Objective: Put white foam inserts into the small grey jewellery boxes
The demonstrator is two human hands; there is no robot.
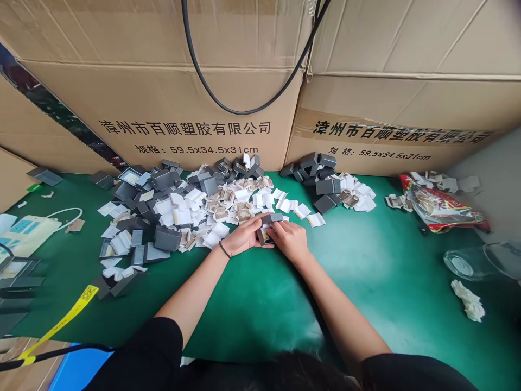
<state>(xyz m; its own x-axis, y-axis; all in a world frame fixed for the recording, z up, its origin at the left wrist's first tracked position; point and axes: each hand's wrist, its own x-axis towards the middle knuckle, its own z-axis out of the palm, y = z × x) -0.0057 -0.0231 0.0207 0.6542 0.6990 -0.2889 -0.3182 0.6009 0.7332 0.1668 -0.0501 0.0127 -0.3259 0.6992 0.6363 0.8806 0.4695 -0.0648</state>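
Observation:
A small dark grey box (272, 218) is held between my two hands at the middle of the table, its lid up and something pale inside. My left hand (245, 237) wraps round the box from the left, a dark band on its wrist. From the right, my right hand (291, 240) has its fingers closed at the box's opening; its fingertips are partly hidden. Left of my hands lies a heap of white folded inserts (179, 209) mixed with grey boxes (166, 238). More grey boxes (325, 186) are piled beyond my right hand.
Large cardboard cartons (195, 92) wall off the back of the green table (366, 282), with a black cable (240, 112) hanging before them. At right are a red plastic bag (443, 203), a clear cup (464, 263) and crumpled tissue (468, 300). A white device (30, 233) lies left.

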